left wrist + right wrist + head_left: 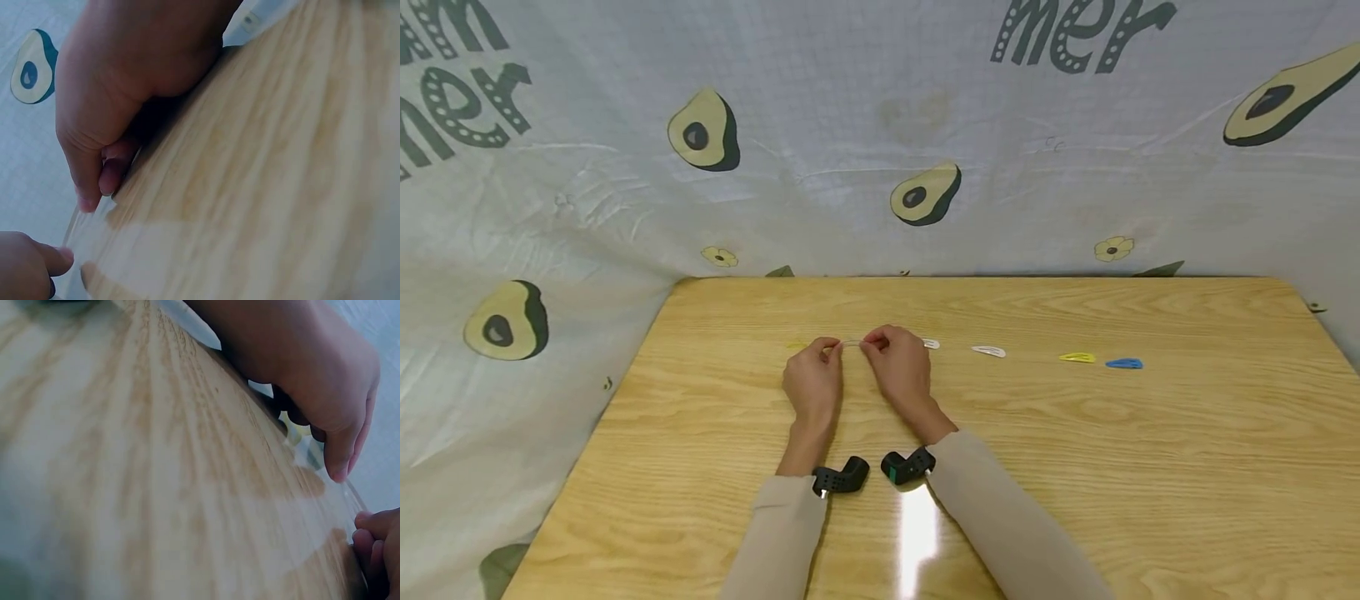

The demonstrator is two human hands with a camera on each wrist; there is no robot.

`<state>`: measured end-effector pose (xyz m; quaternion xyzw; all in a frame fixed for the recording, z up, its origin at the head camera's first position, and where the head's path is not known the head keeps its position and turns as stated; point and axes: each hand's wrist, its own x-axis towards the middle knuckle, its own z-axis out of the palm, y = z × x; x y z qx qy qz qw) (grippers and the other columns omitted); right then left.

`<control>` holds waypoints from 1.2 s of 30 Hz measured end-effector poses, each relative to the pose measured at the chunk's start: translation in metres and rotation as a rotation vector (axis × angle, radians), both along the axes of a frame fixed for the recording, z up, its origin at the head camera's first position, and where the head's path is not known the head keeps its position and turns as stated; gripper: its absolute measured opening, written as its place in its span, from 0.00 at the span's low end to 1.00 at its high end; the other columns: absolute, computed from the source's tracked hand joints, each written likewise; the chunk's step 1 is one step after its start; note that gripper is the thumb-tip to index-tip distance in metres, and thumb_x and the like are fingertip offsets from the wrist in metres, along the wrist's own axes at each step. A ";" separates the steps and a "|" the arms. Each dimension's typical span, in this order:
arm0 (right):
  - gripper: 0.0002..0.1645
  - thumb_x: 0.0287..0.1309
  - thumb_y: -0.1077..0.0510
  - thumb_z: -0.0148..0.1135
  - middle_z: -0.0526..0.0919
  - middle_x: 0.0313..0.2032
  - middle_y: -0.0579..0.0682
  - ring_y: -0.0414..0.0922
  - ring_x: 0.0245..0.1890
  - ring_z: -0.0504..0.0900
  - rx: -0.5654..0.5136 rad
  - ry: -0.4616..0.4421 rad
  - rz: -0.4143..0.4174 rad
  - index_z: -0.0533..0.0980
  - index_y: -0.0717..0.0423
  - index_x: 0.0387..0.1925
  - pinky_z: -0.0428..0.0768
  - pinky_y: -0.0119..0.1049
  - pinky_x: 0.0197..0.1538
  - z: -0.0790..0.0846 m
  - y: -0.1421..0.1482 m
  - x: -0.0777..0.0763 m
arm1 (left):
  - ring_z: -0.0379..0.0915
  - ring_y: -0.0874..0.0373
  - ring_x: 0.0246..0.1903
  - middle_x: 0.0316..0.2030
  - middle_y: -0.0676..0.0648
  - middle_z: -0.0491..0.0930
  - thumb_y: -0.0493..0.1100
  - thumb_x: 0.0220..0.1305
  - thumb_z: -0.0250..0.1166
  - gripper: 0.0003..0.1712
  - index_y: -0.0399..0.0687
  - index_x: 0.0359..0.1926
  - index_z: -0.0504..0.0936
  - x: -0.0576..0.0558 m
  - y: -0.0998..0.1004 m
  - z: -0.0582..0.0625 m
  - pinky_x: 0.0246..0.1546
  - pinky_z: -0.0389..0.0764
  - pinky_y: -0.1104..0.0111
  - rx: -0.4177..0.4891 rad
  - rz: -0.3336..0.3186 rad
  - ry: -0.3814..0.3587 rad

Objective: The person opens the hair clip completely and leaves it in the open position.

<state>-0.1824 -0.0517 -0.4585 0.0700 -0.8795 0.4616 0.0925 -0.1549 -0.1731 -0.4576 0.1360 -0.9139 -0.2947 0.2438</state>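
Note:
In the head view a thin, pale hair clip [852, 342] bridges the small gap between my two hands. My left hand [815, 379] pinches its left end between thumb and fingers. At the other end my right hand [901, 368] pinches it likewise. Fingertips cover both ends, so its full shape is hidden. A yellow hair clip [796, 343] shows beside the left hand, partly covered by it. Just past the right hand lies a white hair clip [932, 343], also partly covered. Both wrist views show the bent hands low over the wood, fingertips facing each other.
Farther right on the wooden table [1187, 467] lie another white hair clip [988, 351], a yellow one [1077, 357] and a blue one [1124, 363], roughly in a row. A pale avocado-print cloth [820, 100] hangs behind the table's back edge and along its left side.

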 end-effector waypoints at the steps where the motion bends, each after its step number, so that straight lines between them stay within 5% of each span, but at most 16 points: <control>1: 0.05 0.56 0.52 0.69 0.80 0.23 0.39 0.35 0.21 0.75 0.009 -0.006 -0.003 0.83 0.49 0.29 0.73 0.32 0.25 0.000 -0.001 0.000 | 0.76 0.50 0.18 0.19 0.45 0.81 0.41 0.60 0.68 0.07 0.42 0.35 0.88 0.000 0.000 0.000 0.19 0.74 0.57 -0.004 0.008 -0.009; 36: 0.05 0.55 0.50 0.69 0.80 0.22 0.37 0.34 0.21 0.75 0.084 -0.039 -0.011 0.85 0.46 0.31 0.71 0.32 0.24 0.001 -0.004 -0.002 | 0.75 0.50 0.15 0.19 0.44 0.81 0.39 0.61 0.67 0.07 0.40 0.36 0.88 0.000 -0.002 0.001 0.16 0.74 0.57 -0.002 0.062 -0.036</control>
